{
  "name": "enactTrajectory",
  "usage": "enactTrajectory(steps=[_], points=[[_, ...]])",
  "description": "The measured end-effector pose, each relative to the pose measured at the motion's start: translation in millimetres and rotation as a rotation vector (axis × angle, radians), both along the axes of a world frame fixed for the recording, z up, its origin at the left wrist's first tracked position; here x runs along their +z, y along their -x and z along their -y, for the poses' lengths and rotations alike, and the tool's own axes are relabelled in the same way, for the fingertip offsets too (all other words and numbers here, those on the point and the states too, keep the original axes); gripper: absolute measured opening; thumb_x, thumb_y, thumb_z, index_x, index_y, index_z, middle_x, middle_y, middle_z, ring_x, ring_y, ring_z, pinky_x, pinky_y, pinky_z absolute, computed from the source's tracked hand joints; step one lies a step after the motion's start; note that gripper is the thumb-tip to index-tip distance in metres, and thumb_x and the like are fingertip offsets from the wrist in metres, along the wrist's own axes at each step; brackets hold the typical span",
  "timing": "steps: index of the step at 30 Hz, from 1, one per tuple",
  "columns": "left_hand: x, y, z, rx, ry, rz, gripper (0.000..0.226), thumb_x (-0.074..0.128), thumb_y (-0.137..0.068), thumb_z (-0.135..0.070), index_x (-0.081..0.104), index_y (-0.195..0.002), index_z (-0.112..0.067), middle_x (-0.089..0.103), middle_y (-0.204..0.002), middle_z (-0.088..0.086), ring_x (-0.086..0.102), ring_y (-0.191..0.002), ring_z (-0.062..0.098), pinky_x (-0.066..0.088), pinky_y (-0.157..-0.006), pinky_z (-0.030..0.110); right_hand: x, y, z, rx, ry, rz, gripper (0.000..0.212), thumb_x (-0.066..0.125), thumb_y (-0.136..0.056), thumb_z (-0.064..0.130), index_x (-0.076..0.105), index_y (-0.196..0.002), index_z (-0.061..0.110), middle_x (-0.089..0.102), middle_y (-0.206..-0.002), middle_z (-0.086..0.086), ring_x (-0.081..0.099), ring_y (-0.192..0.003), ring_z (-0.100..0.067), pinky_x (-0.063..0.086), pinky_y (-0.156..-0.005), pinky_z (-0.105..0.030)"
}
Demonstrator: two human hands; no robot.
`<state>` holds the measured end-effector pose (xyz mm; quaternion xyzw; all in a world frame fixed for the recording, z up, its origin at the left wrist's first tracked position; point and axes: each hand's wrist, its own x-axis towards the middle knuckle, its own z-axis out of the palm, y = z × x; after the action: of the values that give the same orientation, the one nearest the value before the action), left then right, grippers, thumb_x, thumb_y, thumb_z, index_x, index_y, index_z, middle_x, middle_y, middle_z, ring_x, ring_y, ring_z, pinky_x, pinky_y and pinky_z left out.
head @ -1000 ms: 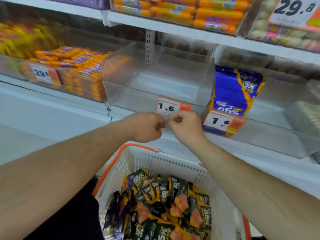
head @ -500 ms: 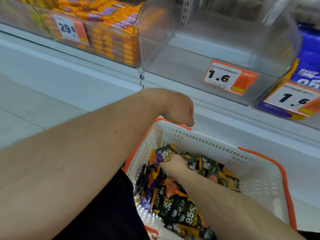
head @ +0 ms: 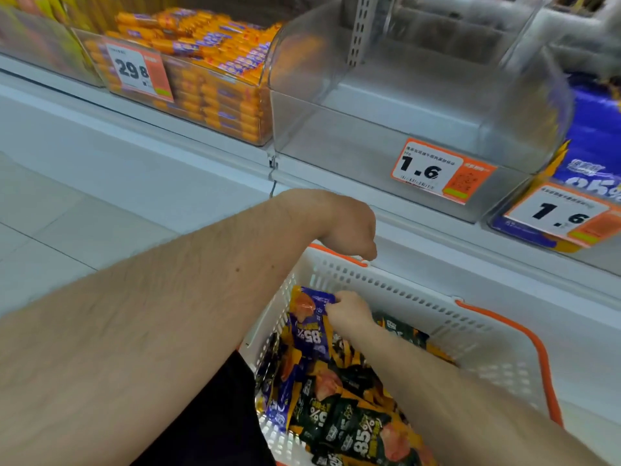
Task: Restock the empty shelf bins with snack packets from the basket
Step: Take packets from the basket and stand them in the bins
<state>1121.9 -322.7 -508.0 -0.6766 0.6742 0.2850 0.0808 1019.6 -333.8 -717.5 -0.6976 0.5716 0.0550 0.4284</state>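
Packets (head: pixel 339 398) in basket (head: pixel 396 294) — below empty bin (head: pixel 386 129); full bin (head: pixel 215 92) left.

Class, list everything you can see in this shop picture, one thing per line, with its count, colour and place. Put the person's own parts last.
basket: one, white with orange rim, below the shelf
snack packets: many, black, purple and orange, piled in the basket
purple packet: one, purple and orange, at the basket's left side, pinched at its top
empty bin: one, clear, middle of the shelf
price tags: three, white and orange, on the bin fronts
orange packets: many, orange, in the bin left of the empty one
blue packets: count unclear, blue, in the bin at right
left hand: one, above the basket's far rim, fingers hidden
right hand: one, inside the basket, pinching the purple packet
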Motion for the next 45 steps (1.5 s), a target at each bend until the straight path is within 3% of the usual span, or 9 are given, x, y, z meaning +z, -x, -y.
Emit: enactTrajectory(steps=[8,11,17,23,26,30,35,40,45], points=[[-18,18,1,0.07,0.029,-0.144,0.059,0.062,-0.092,-0.038,0.041,-0.143,-0.016,0.051,-0.14,0.001,0.052,-0.122,0.018,0.042,-0.1,0.028,117,85,52,0.078,0.029,0.15,0.021,0.049,-0.101,0.019,0.059,-0.083,0.018,0.058,-0.063,-0.011,0.052,-0.043,-0.014,0.038,-0.042,-0.021],[-29,39,-2,0.153,0.077,-0.35,0.053,0.072,-0.085,-0.032,0.052,-0.132,-0.017,0.059,-0.125,-0.003,0.058,-0.102,0.012,0.044,-0.086,0.021,158,113,59,0.252,0.075,0.085,0.018,0.051,-0.101,0.021,0.065,-0.091,0.017,0.067,-0.081,-0.02,0.057,-0.05,-0.017,0.043,-0.044,-0.024],[-33,80,-7,0.253,0.165,-0.644,0.033,0.081,-0.076,-0.018,0.07,-0.107,-0.017,0.073,-0.1,-0.003,0.065,-0.081,0.0,0.047,-0.066,0.011,207,157,56,0.301,0.096,0.116,0.024,0.055,-0.097,0.017,0.054,-0.073,0.021,0.048,-0.061,0.0,0.048,-0.05,-0.015,0.039,-0.046,-0.025],[-18,113,-2,0.404,0.134,-1.024,0.015,0.073,-0.08,0.004,0.071,-0.09,-0.007,0.076,-0.086,0.007,0.07,-0.073,0.012,0.055,-0.067,0.022,250,194,59,0.316,0.282,0.14,0.017,0.061,-0.096,0.019,0.064,-0.08,0.015,0.052,-0.061,0.008,0.048,-0.047,-0.002,0.041,-0.049,-0.022],[-10,126,2,0.512,0.228,-1.179,0.015,0.069,-0.083,0.004,0.071,-0.092,-0.007,0.076,-0.082,0.005,0.07,-0.067,0.013,0.055,-0.06,0.023,267,220,63,0.132,0.46,0.242,0.004,0.071,-0.089,0.023,0.069,-0.088,0.019,0.065,-0.077,0.01,0.06,-0.068,0.001,0.049,-0.062,-0.022],[-2,141,13,0.661,0.362,-1.436,0.015,0.065,-0.086,-0.003,0.072,-0.091,-0.015,0.075,-0.09,0.005,0.066,-0.076,0.019,0.048,-0.07,0.032,272,251,71,-0.363,0.635,0.487,0.025,0.08,-0.08,0.023,0.064,-0.098,0.019,0.062,-0.092,0.006,0.057,-0.076,-0.005,0.043,-0.062,-0.018],[18,173,24,0.746,0.329,-1.725,0.019,0.055,-0.093,-0.005,0.068,-0.093,-0.019,0.072,-0.079,-0.006,0.057,-0.056,0.002,0.032,-0.063,0.021,267,264,64,-0.473,0.176,0.817,0.015,0.069,-0.089,0.019,0.062,-0.1,0.011,0.067,-0.092,-0.007,0.048,-0.053,-0.014,0.036,-0.048,-0.025],[30,199,38,0.732,0.397,-1.601,0.013,0.062,-0.091,-0.006,0.067,-0.09,-0.017,0.068,-0.075,-0.003,0.054,-0.058,0.006,0.038,-0.05,0.015,266,262,68,-0.606,-0.039,1.029,0.014,0.059,-0.096,0.015,0.061,-0.082,0.016,0.059,-0.065,-0.002,0.043,-0.047,-0.012,0.039,-0.045,-0.021],[53,188,70,0.693,0.982,-1.037,0.017,0.072,-0.086,-0.022,0.057,-0.093,-0.025,0.061,-0.09,-0.006,0.056,-0.069,0.003,0.044,-0.058,0.011,281,282,102,-0.787,0.033,1.015,0.018,0.057,-0.097,0.015,0.057,-0.079,0.016,0.052,-0.045,0.005,0.045,-0.036,-0.005,0.039,-0.037,-0.016]])
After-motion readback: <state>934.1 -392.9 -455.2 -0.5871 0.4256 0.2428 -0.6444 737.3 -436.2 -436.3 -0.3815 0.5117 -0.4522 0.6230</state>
